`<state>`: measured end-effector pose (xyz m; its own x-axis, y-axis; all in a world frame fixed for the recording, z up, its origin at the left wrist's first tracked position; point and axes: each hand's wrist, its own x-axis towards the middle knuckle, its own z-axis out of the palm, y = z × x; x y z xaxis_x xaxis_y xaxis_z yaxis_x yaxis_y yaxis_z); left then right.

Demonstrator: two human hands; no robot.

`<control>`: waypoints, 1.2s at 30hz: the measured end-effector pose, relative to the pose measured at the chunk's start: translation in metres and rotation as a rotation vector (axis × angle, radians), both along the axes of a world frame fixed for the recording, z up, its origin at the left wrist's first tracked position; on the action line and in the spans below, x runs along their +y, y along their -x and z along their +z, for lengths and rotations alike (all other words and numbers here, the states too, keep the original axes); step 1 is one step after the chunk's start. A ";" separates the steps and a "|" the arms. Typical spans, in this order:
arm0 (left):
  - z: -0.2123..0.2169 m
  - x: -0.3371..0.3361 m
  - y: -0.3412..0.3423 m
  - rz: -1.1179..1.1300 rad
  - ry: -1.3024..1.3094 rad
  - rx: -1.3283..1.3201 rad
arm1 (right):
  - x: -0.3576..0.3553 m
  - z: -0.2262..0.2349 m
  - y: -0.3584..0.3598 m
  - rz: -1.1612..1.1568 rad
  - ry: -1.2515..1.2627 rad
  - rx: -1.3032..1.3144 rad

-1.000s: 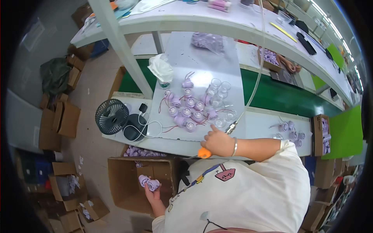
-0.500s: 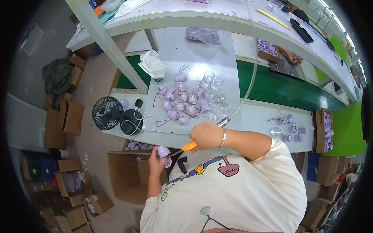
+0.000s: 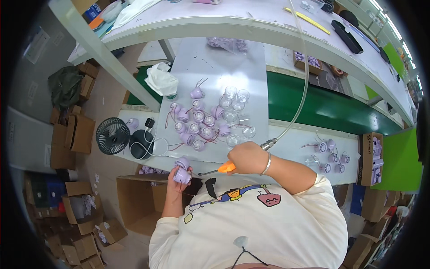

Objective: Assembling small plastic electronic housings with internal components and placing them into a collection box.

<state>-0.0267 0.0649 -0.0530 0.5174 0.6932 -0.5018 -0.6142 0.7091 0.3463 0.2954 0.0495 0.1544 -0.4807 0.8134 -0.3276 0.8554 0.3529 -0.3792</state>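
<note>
My left hand (image 3: 175, 185) is closed around a small purple cup-shaped housing (image 3: 182, 176), held in front of my shirt at the table edge. A second purple piece (image 3: 182, 162) shows just above it; whether the two are joined I cannot tell. In my right hand (image 3: 246, 158) is an orange air blow gun (image 3: 227, 167), its thin dark nozzle pointing left toward the housing with a small gap between. A metal fitting (image 3: 269, 144) links the gun to a clear hose (image 3: 301, 104) rising to the shelf. Several purple housings with wires (image 3: 199, 116) stand on the table beyond my hands.
Clear cups (image 3: 231, 117) stand beside the housings. At left are a black fan (image 3: 113, 136) and a coiled white cable (image 3: 156, 140). A carton (image 3: 134, 184) sits below the table edge. More housings (image 3: 333, 158) and a carton (image 3: 366, 157) are at right. A shelf (image 3: 215, 32) crosses overhead.
The blow gun's nozzle has drawn back to the right, away from the housing. My left hand has turned the housing and shows a second purple piece above it. The whole view has shifted slightly.
</note>
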 end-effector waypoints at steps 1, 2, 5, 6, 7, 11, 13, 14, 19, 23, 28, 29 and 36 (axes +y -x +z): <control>0.003 0.008 -0.011 -0.064 -0.035 -0.057 | -0.003 -0.006 -0.006 -0.005 0.001 -0.002; 0.005 0.017 -0.021 -0.144 -0.117 -0.095 | -0.008 -0.014 -0.013 0.059 -0.018 -0.053; 0.015 0.054 -0.062 -0.152 -0.097 0.174 | -0.022 -0.040 -0.030 0.208 -0.032 -0.159; 0.022 0.067 -0.080 -0.116 -0.105 0.256 | -0.026 -0.045 -0.033 0.203 -0.072 -0.143; 0.031 0.080 -0.096 -0.077 -0.116 0.337 | -0.030 -0.048 -0.035 0.200 -0.115 -0.128; 0.021 0.123 -0.114 -0.006 -0.217 0.600 | -0.035 -0.050 -0.039 0.212 -0.141 -0.128; 0.031 0.127 -0.127 0.179 -0.176 0.655 | -0.035 -0.052 -0.044 0.213 -0.140 -0.135; 0.035 0.121 -0.132 0.278 -0.175 0.703 | -0.034 -0.053 -0.045 0.215 -0.134 -0.150; 0.033 0.071 -0.097 0.517 -0.329 0.834 | -0.031 -0.055 -0.042 0.216 -0.188 -0.126; 0.017 0.014 -0.028 0.787 -0.238 0.898 | -0.017 -0.063 -0.022 0.230 -0.108 -0.316; -0.005 -0.066 0.065 1.064 0.004 0.886 | 0.011 -0.084 -0.001 0.215 -0.107 -0.468; -0.018 -0.081 0.084 1.114 0.048 0.897 | 0.017 -0.087 0.004 0.232 -0.103 -0.487; -0.198 -0.175 0.189 0.955 0.636 1.081 | 0.022 -0.120 0.052 0.458 -0.116 -0.701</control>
<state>-0.2156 -0.1104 -0.2511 -0.7520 0.0811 -0.6542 -0.5715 0.4143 0.7083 0.2434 0.0712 0.0344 -0.4876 0.6349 -0.5992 0.6422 0.7259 0.2465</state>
